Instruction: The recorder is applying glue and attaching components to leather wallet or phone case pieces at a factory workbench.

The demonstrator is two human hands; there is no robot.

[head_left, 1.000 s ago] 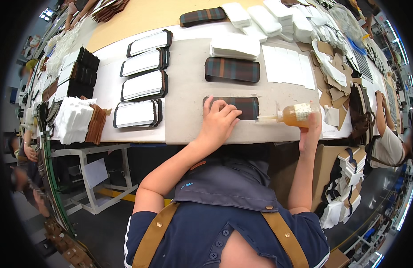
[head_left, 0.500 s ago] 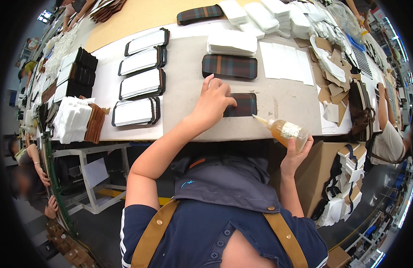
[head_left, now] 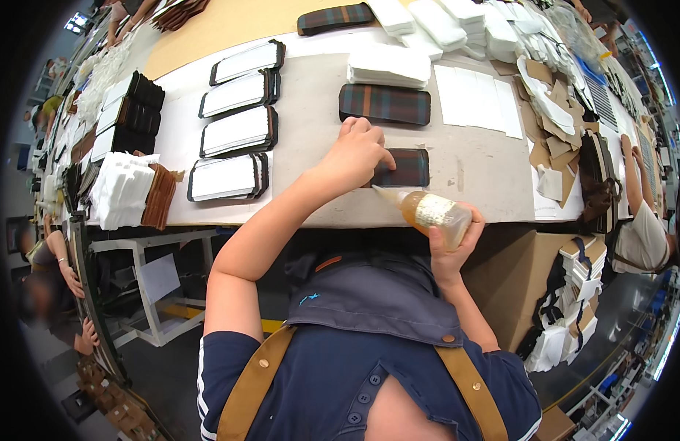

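Observation:
My left hand (head_left: 356, 153) rests at the left part of a dark plaid panel (head_left: 409, 167), covering some of it, thumb on its surface and other fingers loosely bent and apart. My right hand (head_left: 451, 246) grips a clear squeeze bottle (head_left: 430, 211) with amber liquid, tilted so that its pale nozzle points at the panel's near edge. Whether the tip touches it I cannot tell. A second plaid piece (head_left: 385, 104) lies just beyond, with a white stack (head_left: 387, 66) behind it.
Four white-topped dark stacks (head_left: 229, 178) stand left, beside white and brown piles (head_left: 121, 189). Loose white sheets (head_left: 476, 103) and cardboard scraps (head_left: 553, 151) lie right. A carton (head_left: 523, 279) stands below the table's edge. Co-workers' hands (head_left: 630, 169) appear at both sides.
My right hand has moved left and down with the bottle, its nozzle travelling leftward along the panel's near edge. My left hand has shifted upward from the panel's middle toward its left end.

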